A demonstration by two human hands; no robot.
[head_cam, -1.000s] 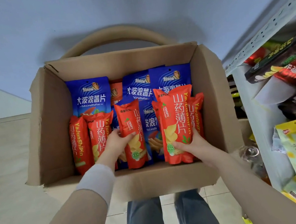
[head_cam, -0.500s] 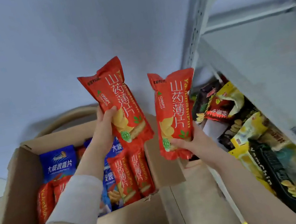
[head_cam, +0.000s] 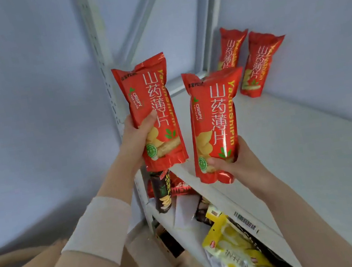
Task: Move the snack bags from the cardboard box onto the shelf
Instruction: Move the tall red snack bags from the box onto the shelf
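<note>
Head: white shelf [head_cam: 288,150], pale blue wall [head_cam: 28,110]; 2 red bags [head_cam: 256,67] in corner.

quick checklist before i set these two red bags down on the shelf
1. Left grip: ok. The left hand has its fingers wrapped round the left bag.
2. Right grip: ok. The right hand holds the right bag near its bottom.
3. Free room: ok. The shelf shows bare board in front of the two bags at the back.
4. Back bags steady: ok. Both stand upright against the wall.
5. Left bag clear of the post: cannot tell. They overlap in this view.
6. Bags set down: not ok. Both are held in the air.
</note>
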